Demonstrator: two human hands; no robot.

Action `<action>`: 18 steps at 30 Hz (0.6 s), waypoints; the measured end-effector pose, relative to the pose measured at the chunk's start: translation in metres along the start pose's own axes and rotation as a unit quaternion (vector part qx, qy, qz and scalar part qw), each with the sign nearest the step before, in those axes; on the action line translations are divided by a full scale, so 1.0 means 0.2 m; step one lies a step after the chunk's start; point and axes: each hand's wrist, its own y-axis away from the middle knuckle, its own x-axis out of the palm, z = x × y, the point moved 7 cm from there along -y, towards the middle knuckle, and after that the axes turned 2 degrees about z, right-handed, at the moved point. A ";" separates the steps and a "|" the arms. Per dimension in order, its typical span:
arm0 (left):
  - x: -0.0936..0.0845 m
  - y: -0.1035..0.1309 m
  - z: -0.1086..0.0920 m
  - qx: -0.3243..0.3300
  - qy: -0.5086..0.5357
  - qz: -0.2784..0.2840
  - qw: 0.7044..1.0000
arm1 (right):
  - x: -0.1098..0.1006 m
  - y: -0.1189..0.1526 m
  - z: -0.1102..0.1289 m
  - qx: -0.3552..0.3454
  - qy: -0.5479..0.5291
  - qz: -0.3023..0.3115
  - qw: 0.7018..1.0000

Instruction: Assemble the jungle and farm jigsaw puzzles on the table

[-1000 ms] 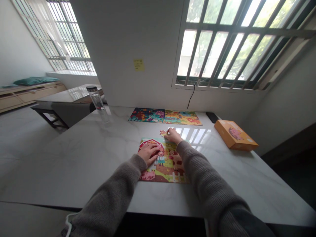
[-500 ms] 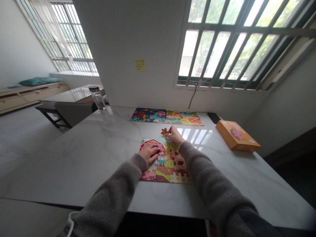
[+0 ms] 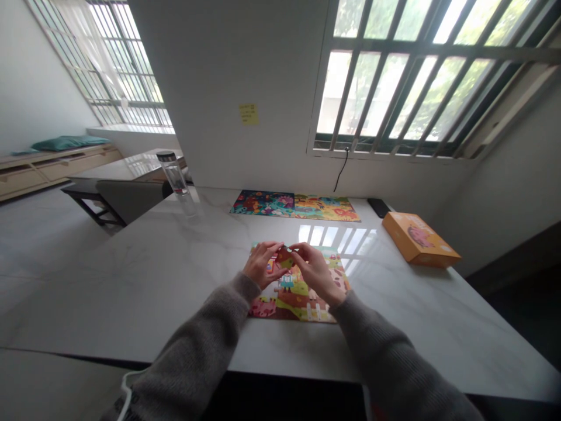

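Between my two hands is a brown and green jigsaw puzzle piece [image 3: 286, 258], lifted above the farm jigsaw puzzle [image 3: 298, 301]. My left hand [image 3: 263, 264] grips the piece from the left, thumb below and fingers above. From the right, my right hand [image 3: 313, 268] pinches its edge with thumb and fingertips. Under them, the farm picture shows a pink pig, a white fence and a figure in blue; my hands cover part of its upper half. A gap in the puzzle's left side shows the table.
Two finished puzzles, one dark [image 3: 263, 203] and one yellow [image 3: 328, 208], lie along the wall. An orange box [image 3: 418, 240] and a black phone [image 3: 378, 207] are on the right of the marble table [image 3: 144, 280]. A glass bottle [image 3: 173, 173] stands back left.
My right hand has come back toward me with the puzzle piece, from beyond the puzzle's top edge. My left hand has risen off the puzzle and taken hold of the piece too.
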 end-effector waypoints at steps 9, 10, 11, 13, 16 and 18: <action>-0.02 0.02 -0.06 0.036 0.026 -0.020 0.999 | -0.04 0.13 -0.09 0.037 -0.076 -0.081 0.993; -0.02 0.02 -0.06 0.039 0.028 -0.017 0.999 | -0.04 0.14 -0.09 0.041 -0.080 -0.084 0.992; -0.02 0.02 -0.07 0.040 0.029 -0.018 0.999 | -0.04 0.14 -0.08 0.044 -0.084 -0.085 0.992; -0.01 0.02 -0.07 0.037 0.026 -0.021 0.999 | -0.03 0.15 -0.07 0.047 -0.093 -0.080 0.991; -0.01 0.02 -0.07 0.037 0.025 -0.022 0.999 | 0.00 0.16 -0.05 0.054 -0.109 -0.062 0.991; -0.02 0.02 -0.08 0.047 0.033 -0.024 0.998 | 0.00 0.16 -0.04 0.058 -0.109 -0.056 0.991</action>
